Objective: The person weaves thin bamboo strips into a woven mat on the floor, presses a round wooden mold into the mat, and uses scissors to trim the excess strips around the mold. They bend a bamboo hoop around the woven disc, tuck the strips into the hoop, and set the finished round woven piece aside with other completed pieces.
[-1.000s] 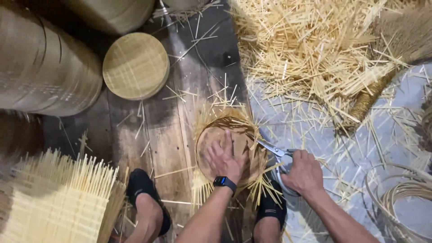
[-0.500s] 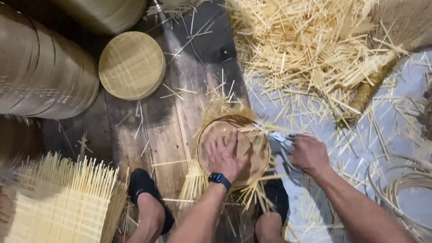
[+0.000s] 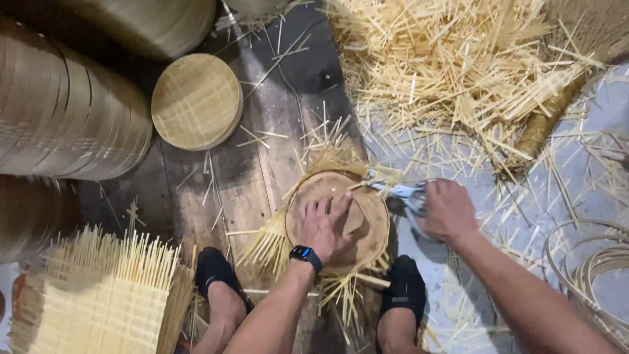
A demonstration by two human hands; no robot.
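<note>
My left hand [image 3: 325, 225] presses flat, fingers spread, on a round wooden disc [image 3: 373, 216] that lies over a woven bamboo mat with loose strip ends [image 3: 265, 246] sticking out all round. A dark watch is on that wrist. My right hand [image 3: 447, 211] is closed on the handles of metal shears [image 3: 400, 191], whose blades point left at the disc's upper right edge among the strip ends. Both of my feet in dark socks [image 3: 406, 285] rest just below the disc.
A finished round woven lid [image 3: 195, 100] lies on the wooden floor at upper left, beside tall stacks of bamboo hoops [image 3: 62, 118]. A heap of cut bamboo strips [image 3: 452, 59] fills the upper right. Square woven mats [image 3: 98, 301] are stacked at lower left; coiled rims [image 3: 590, 269] lie right.
The disc and mat have been turned a little under my left hand. My right hand with the shears has shifted up along the disc's right edge.
</note>
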